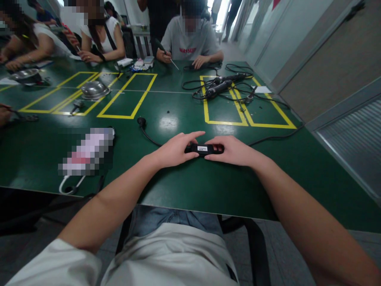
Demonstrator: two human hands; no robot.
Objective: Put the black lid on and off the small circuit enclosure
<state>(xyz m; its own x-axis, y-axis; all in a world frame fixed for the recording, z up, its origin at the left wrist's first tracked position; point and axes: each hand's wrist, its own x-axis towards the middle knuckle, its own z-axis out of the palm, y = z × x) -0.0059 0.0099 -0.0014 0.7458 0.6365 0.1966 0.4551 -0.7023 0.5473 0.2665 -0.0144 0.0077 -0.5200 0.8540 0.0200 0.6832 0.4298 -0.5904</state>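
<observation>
A small black box with a white printed label (202, 149) lies on the green table directly before me; its kind is unclear. My left hand (178, 149) grips its left end between thumb and fingers, with the index finger stretched out above. Around its right end curl the fingers and thumb of my right hand (233, 150). A black cord with a plug (142, 122) runs up to my left hand. Another black cord (276, 138) leads from behind my right hand toward the table's right edge. The cords' joints with the box are hidden by my hands.
Yellow tape rectangles (133, 117) mark the green table (178, 186). Black handheld tools with tangled cords (220, 88) lie at the back right. A metal bowl (93, 90) sits back left, with a blurred pinkish object (87, 153) nearer. Across sits a person (193, 39) holding a screwdriver.
</observation>
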